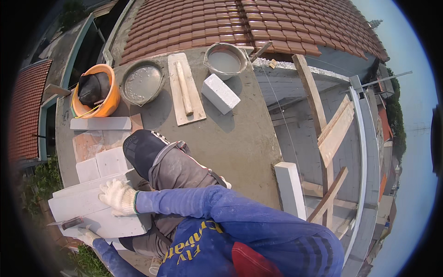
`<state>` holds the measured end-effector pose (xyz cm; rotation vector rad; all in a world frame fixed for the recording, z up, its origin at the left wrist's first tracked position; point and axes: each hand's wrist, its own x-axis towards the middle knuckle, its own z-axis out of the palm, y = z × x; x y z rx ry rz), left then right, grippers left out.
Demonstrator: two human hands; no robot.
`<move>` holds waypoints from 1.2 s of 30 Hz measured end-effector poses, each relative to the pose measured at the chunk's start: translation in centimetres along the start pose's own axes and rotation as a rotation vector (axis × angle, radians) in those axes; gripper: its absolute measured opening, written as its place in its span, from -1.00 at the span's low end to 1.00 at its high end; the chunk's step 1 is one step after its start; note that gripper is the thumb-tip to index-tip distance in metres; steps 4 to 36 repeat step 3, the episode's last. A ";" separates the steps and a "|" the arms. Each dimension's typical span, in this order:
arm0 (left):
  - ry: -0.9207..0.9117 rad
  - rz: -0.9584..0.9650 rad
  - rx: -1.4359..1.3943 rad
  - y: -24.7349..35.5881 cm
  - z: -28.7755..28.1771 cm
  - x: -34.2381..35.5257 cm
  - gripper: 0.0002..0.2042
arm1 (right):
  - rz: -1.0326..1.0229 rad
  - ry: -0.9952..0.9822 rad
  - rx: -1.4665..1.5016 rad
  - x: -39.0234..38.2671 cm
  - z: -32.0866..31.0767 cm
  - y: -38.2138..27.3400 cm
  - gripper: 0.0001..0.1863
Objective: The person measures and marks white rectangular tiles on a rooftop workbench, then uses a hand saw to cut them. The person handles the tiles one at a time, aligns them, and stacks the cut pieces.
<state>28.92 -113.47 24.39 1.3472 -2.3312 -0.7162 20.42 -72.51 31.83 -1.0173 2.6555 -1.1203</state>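
My right hand, in a cream knitted glove, lies on the upper face of a white lightweight block, fingers spread over it. At that block's near edge is my left hand, also gloved; its fingers are mostly hidden and small. Just beyond the left hand, a dark-handled tool with a thin blade end rests against the block. My bent knee in a dark knee covering is beside the block. Smaller white block pieces lie past it.
On the concrete slab stand an orange bucket holding something black, two mortar pails, a wooden float and a white block. Another block stands at the slab's right edge, beside a drop with wooden planks.
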 end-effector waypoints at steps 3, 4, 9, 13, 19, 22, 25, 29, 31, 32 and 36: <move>0.036 -0.169 -0.005 0.0 -0.5 1.5 -0.03 | -0.103 -0.287 0.054 4.5 0.0 -3.8 -0.18; 0.036 -0.169 -0.005 0.0 -0.5 1.5 -0.03 | -0.103 -0.287 0.054 4.5 0.0 -3.8 -0.18; 0.036 -0.169 -0.005 0.0 -0.5 1.5 -0.03 | -0.103 -0.287 0.054 4.5 0.0 -3.8 -0.18; 0.036 -0.169 -0.005 0.0 -0.5 1.5 -0.03 | -0.103 -0.287 0.054 4.5 0.0 -3.8 -0.18; 0.036 -0.169 -0.005 0.0 -0.5 1.5 -0.03 | -0.103 -0.287 0.054 4.5 0.0 -3.8 -0.18; 0.036 -0.169 -0.005 0.0 -0.5 1.5 -0.03 | -0.103 -0.287 0.054 4.5 0.0 -3.8 -0.18; 0.036 -0.169 -0.005 0.0 -0.5 1.5 -0.03 | -0.103 -0.287 0.054 4.5 0.0 -3.8 -0.18; 0.036 -0.169 -0.005 0.0 -0.5 1.5 -0.03 | -0.103 -0.287 0.054 4.5 0.0 -3.8 -0.18; 0.036 -0.169 -0.005 0.0 -0.5 1.5 -0.03 | -0.103 -0.287 0.054 4.5 0.0 -3.8 -0.18; 0.036 -0.169 -0.005 0.0 -0.5 1.5 -0.03 | -0.103 -0.287 0.054 4.5 0.0 -3.8 -0.18; 0.036 -0.169 -0.005 0.0 -0.5 1.5 -0.03 | -0.103 -0.287 0.054 4.5 0.0 -3.8 -0.18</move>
